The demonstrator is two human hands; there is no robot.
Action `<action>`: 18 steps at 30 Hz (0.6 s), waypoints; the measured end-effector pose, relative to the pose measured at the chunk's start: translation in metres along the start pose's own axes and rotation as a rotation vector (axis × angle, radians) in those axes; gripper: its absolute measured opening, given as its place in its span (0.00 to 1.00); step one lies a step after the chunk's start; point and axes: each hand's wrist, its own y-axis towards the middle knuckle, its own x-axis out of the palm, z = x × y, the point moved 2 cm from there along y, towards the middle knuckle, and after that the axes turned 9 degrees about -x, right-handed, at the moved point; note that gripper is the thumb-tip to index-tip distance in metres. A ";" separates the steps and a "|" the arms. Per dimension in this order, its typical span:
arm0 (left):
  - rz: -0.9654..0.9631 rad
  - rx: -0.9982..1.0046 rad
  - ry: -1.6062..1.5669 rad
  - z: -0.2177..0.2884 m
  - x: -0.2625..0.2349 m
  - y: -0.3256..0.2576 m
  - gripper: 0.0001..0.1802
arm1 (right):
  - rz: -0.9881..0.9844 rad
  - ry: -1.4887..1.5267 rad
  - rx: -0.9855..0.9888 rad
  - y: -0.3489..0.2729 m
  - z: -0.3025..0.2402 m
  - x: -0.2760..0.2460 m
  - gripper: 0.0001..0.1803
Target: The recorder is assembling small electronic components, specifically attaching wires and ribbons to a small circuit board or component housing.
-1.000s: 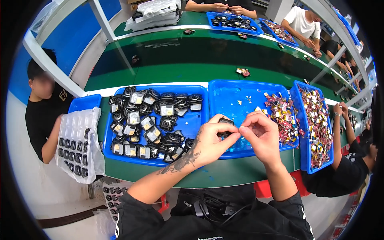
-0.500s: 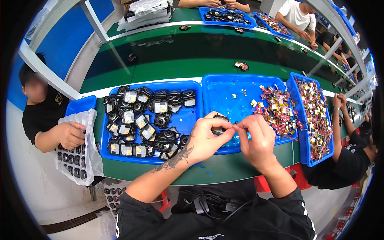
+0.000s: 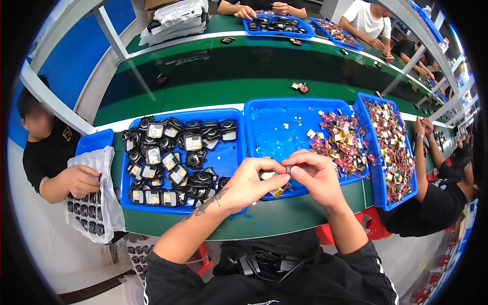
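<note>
A small black watch-like casing (image 3: 267,175) is held over the near edge of the middle blue tray (image 3: 264,103). My left hand (image 3: 247,183) is closed round it, thumb and index finger at its right end. My right hand (image 3: 319,179) pinches at that same end, its fingertips touching the left ones. A yellowish patch shows under my left thumb; the rest of the casing is hidden by my fingers. Small white-and-yellow parts with reddish wires (image 3: 343,140) lie heaped in the right half of the middle tray.
Left of it, a blue tray (image 3: 231,157) holds many black casings (image 3: 194,159). A narrower blue tray (image 3: 373,170) of wired parts stands at right. Behind runs a green conveyor belt (image 3: 213,76) with scattered parts. At left, a person's hand (image 3: 83,181) rests on a plastic tray (image 3: 109,216).
The view has shifted slightly. My hands have turned the casing, so a yellowish patch now shows below my left thumb, and my right fingers have closed in on its end.
</note>
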 end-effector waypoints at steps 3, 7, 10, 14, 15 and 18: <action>0.031 0.074 -0.084 -0.001 0.000 0.002 0.14 | 0.073 0.138 -0.017 -0.002 0.000 -0.002 0.07; 0.333 0.260 0.215 0.003 -0.011 0.000 0.21 | 0.200 0.140 -0.005 -0.008 -0.010 -0.018 0.05; 0.360 0.331 0.299 0.005 -0.012 -0.002 0.21 | 0.041 -0.134 0.142 -0.005 -0.015 -0.006 0.06; 0.340 0.232 0.292 0.008 -0.010 -0.006 0.12 | 0.009 -0.240 0.120 -0.007 -0.005 0.005 0.06; 0.327 0.167 0.206 0.007 -0.009 -0.006 0.10 | 0.013 -0.241 0.117 -0.006 -0.006 0.008 0.06; 0.317 0.167 0.216 0.002 -0.013 -0.002 0.07 | -0.078 -0.437 -0.083 -0.002 -0.012 0.014 0.05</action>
